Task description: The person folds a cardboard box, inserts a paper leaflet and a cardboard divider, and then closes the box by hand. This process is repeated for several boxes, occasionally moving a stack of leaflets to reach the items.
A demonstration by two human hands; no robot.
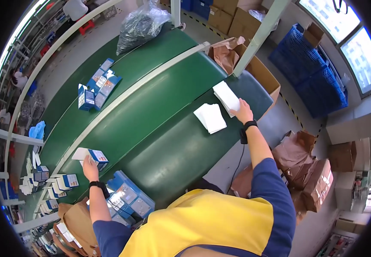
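Observation:
My left hand (90,168) is closed on a small blue-and-white carton (99,158) whose white flap (81,153) stands out to the left. It is over the green conveyor belt. At the right, my right hand (243,112) has its fingers closed on the near end of a stack of white paper slips (226,97). Beside that stack lies a second, slightly fanned pile of white slips (211,118), untouched. Both rest on the dark green work surface (168,147). A blue tray of packaged items (129,197) sits close to my left forearm.
Several blue cartons (99,88) lie on the far belt, past a pale rail (129,91). More white-and-blue cartons (65,183) line up at the left. A clear bag (141,25) stands at the back. Brown packages (305,175) and blue crates (307,68) are on the right.

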